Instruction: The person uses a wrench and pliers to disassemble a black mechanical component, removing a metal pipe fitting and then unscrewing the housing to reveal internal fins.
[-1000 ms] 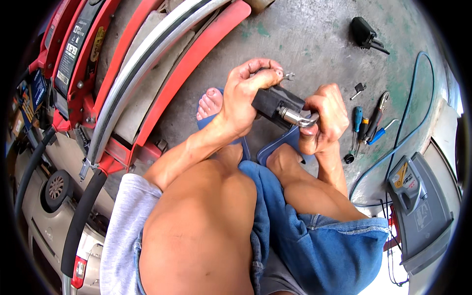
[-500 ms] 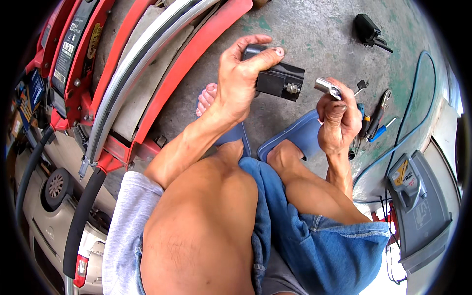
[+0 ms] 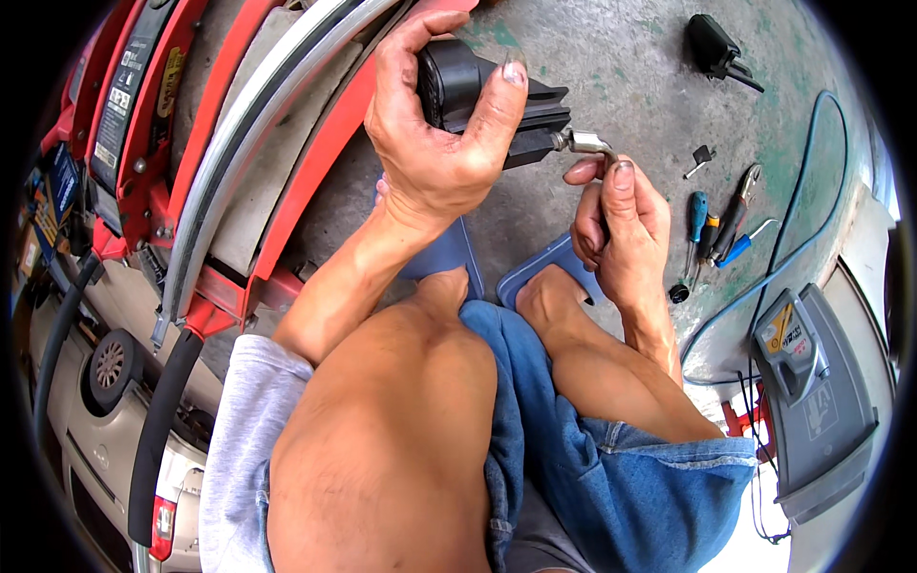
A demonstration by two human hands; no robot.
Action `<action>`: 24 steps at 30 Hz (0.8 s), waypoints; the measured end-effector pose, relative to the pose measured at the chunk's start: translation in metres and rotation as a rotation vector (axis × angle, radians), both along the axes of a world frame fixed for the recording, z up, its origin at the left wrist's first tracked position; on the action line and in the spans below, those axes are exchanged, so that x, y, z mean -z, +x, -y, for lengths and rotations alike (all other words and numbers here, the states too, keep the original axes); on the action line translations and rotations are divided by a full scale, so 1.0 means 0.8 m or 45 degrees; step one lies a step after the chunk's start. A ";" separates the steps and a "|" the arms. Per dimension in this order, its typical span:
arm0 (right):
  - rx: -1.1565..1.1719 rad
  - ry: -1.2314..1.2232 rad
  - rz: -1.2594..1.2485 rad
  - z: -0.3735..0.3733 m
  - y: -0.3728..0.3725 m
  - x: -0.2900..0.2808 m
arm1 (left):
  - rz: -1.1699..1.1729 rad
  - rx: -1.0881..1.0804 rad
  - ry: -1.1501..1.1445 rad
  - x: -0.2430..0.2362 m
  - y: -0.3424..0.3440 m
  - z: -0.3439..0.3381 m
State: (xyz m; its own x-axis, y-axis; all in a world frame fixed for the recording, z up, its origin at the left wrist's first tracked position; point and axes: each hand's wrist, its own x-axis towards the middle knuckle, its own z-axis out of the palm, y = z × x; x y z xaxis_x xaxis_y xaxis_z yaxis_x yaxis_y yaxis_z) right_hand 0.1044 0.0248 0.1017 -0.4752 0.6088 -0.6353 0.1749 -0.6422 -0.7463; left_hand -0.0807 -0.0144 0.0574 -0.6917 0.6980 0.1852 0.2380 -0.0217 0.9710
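My left hand (image 3: pixel 435 143) is wrapped round a black housing (image 3: pixel 449 76) with ridged sides, held high over my feet. A small threaded metal fitting (image 3: pixel 561 141) projects from its right end. My right hand (image 3: pixel 626 229) pinches the bent end of a silver L-shaped metal tool (image 3: pixel 592 143), whose straight part meets that fitting; whether it sits over the fitting is hard to tell. Part of the housing is hidden by my left thumb and fingers.
Red equipment (image 3: pixel 330 158) with a curved rail fills the left, near a car (image 3: pixel 162 430). At right lie screwdrivers (image 3: pixel 697 220), pliers (image 3: pixel 735 215), a black part (image 3: pixel 712 48), a small dark piece (image 3: pixel 702 158), a blue hose (image 3: pixel 829 181) and a grey case (image 3: pixel 812 382). My slippered feet (image 3: pixel 544 286) are below.
My left hand has risen and moved up-left with the housing, turning it. The silver tool came away from the housing half a second ago and now meets its fitting again, pinched by my right fingertips.
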 end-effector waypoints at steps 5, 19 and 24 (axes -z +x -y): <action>-0.131 0.085 0.107 -0.004 -0.002 0.005 | -0.216 0.032 0.052 0.003 -0.005 0.006; -0.206 -0.044 0.193 -0.029 -0.001 -0.007 | -0.525 0.070 0.230 0.007 -0.012 0.007; -0.265 -0.164 0.106 -0.026 0.001 -0.005 | -0.407 0.093 0.304 0.003 -0.013 0.003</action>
State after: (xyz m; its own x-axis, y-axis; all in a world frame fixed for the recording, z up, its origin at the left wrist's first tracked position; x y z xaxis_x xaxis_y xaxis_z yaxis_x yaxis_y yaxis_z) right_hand 0.1049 0.0452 0.1058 -0.5246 0.4151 -0.7433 0.3705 -0.6747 -0.6384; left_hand -0.0907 -0.0166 0.0554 -0.5235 0.6545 0.5455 0.5165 -0.2654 0.8141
